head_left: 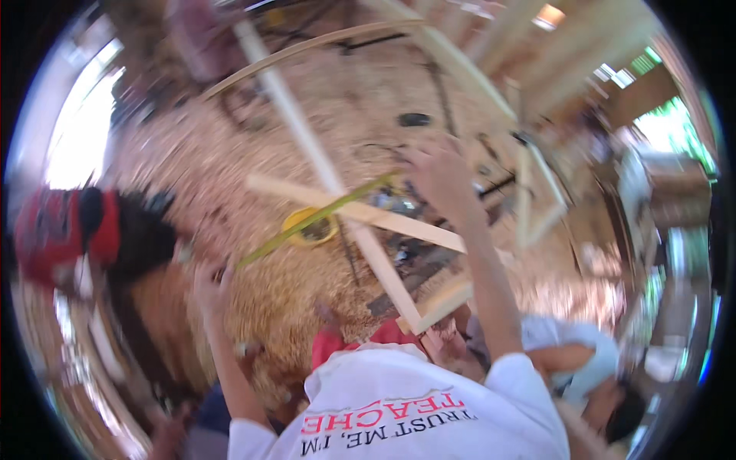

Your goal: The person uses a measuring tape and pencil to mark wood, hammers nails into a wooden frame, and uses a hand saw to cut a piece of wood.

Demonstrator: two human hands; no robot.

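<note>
A yellow measuring tape (287, 241) runs taut and slanting between my two hands. My left hand (211, 285) is closed around its lower left end; a small dark shape shows at the fingers, too blurred to name. Farther off, my right hand (435, 170) pinches the upper right end. Beneath the tape, a pale wooden strip (399, 224) crosses a long, light wooden bar (295, 115). Whether the tape touches the wood I cannot tell.
A yellow round container (331, 228) stands below the tape, on ground strewn with wood shavings (261, 307). A curved wooden strip (307, 44) spans the far side. A person in red and black (73, 230) is at the left; another in a light blue shirt (571, 345) crouches at the right.
</note>
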